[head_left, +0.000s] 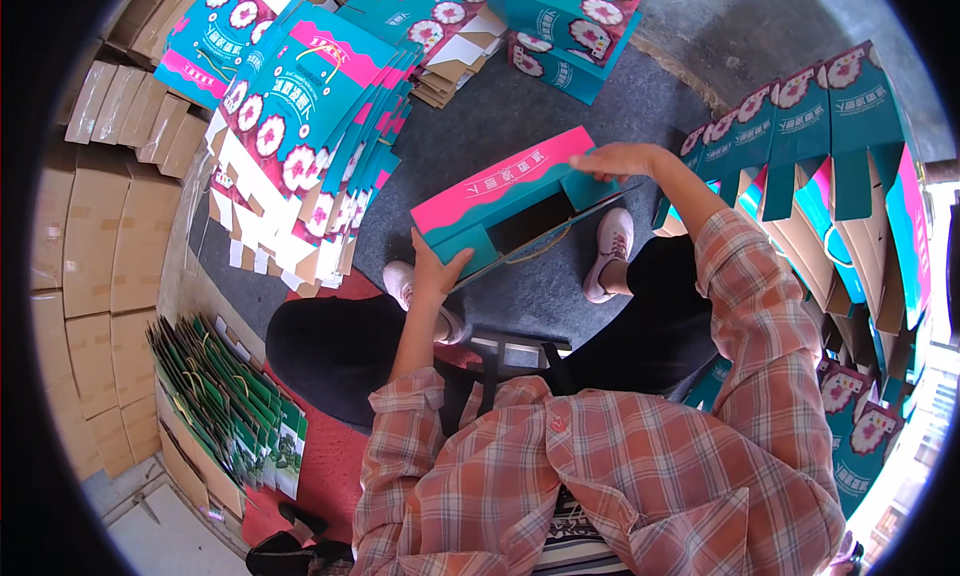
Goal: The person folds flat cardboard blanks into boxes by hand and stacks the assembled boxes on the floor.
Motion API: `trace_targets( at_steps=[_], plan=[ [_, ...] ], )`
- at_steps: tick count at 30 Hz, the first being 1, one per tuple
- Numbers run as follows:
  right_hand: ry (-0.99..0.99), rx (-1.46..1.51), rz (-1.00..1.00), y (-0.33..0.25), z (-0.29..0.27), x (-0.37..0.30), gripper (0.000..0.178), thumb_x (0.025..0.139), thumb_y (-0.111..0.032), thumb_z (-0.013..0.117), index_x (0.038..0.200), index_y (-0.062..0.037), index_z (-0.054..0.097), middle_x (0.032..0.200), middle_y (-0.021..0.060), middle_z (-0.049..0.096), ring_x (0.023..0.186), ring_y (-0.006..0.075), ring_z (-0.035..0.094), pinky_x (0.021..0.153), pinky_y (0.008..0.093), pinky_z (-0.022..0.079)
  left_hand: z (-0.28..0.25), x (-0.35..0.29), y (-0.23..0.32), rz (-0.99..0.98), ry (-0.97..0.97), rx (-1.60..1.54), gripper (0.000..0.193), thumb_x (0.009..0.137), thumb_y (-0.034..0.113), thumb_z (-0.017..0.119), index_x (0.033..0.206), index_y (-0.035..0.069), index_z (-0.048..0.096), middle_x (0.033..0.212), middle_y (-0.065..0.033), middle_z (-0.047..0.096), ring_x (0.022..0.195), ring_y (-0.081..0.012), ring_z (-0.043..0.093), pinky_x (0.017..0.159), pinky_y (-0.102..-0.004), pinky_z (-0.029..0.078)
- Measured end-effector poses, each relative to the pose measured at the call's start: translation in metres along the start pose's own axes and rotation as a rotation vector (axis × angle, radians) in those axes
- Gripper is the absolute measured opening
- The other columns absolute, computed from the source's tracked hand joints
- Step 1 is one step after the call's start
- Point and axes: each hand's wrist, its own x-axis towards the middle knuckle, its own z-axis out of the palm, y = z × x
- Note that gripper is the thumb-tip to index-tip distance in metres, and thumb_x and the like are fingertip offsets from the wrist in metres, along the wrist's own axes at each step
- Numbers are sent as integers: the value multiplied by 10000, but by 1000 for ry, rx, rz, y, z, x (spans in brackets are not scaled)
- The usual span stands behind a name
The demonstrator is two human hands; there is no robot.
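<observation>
Between my knees I hold a teal and pink cardboard gift box [495, 181], its top open on a dark inside. A yellow cord handle [545, 246] hangs along its near side. My left hand [438, 271] grips the left end, thumb lying over the teal end flap and the other fingers partly hidden. At the right end, my right hand [618, 162] is closed on the corner, its fingertips on the teal flap. The box is slanted, its right end farther from me.
Flattened teal and pink boxes [330, 86] are piled at the left, with more at the back. Set-up boxes [800, 136] stand in rows at the right. Brown cartons [95, 256] line the far left; green folded bags [235, 406] lean below them. My shoes [610, 251] flank the held box.
</observation>
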Motion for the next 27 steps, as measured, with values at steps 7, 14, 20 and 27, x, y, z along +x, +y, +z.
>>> trace_targets(
  at_steps=[7, 14, 20, 27],
  plan=[
    [-185, -452, -270, 12, 3, -28, 942, 765, -721, 550, 1306, 46, 469, 1320, 247, 484, 1258, 349, 444, 1040, 445, 344, 3, 3, 5, 89, 19, -13, 1048, 650, 315, 828, 1386, -69, 187, 1310, -289, 395, 1192, -395, 461, 999, -413, 386],
    [-47, -400, -186, -4, 1, -15, 959, 703, -681, 656, 1308, 35, 454, 1276, 231, 531, 1184, 373, 512, 983, 420, 415, -4, -1, -17, -68, -2, -333, 691, 834, 362, 672, 1325, -32, 386, 1221, -189, 517, 1113, -318, 533, 947, -395, 428],
    [557, -460, -8, 7, 25, 12, 920, 651, -697, 679, 1192, 26, 504, 1117, 219, 622, 1105, 356, 578, 902, 422, 472, -11, -6, 34, -642, 97, -717, 687, 934, 570, 415, 1294, -12, 473, 1168, -148, 583, 1114, -278, 546, 933, -389, 436],
    [492, -488, 91, -1, 35, 22, 777, 667, -643, 698, 1157, -48, 603, 1112, 137, 656, 1029, 301, 638, 849, 412, 510, 27, -14, 77, 473, -72, 837, 880, 752, 504, 688, 1439, 98, 316, 1486, -230, 238, 1369, -387, 235, 1074, -564, 190]
  ],
)
